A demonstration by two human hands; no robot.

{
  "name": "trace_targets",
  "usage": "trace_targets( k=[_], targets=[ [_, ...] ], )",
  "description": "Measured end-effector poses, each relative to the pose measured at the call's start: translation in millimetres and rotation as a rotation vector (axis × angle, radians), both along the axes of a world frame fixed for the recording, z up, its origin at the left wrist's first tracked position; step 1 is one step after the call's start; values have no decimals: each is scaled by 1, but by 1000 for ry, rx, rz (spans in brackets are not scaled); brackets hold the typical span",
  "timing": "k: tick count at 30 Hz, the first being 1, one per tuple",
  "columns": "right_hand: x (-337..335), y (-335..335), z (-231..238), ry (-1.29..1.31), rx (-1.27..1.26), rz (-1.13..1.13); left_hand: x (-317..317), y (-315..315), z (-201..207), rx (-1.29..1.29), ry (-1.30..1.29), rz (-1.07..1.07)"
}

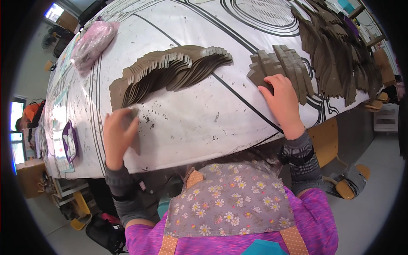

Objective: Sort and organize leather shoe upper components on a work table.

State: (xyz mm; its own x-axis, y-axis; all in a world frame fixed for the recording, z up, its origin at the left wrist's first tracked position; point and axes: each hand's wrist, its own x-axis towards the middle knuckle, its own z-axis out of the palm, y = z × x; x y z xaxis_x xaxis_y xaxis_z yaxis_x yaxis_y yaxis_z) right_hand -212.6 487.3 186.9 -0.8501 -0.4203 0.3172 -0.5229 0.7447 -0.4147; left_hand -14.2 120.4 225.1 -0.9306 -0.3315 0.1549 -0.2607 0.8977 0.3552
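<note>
A long curved row of thin, flat dark-brown pieces [170, 68] lies fanned out and overlapping on the white table covering. At its left end my left hand [118, 134] has its fingers and thumb closed on what looks like one brown flat piece [135, 146], seen partly behind the thumb. My right hand [282, 102] reaches to a smaller overlapping pile of like pieces [293, 70]. Its curled fingers touch the pile's near left edge, with thumb and forefinger apart. Whether a piece is loose under those fingertips is hidden.
A larger heap of brown pieces [335, 55] covers the right end of the table [191, 131]. On the left are a pink plastic bag [93, 44] with contents and a purple-edged pouch [70, 142]. A wooden chair [325, 142] stands by the table's right front edge.
</note>
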Motion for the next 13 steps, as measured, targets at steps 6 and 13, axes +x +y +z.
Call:
trace_targets(
  k=[6,13],
  targets=[
    [6,-12,0,118,11,14,9,84,0,99,-11,-396],
    [11,-13,-14,71,66,76,3,107,-35,269,25,-459]
  ],
)
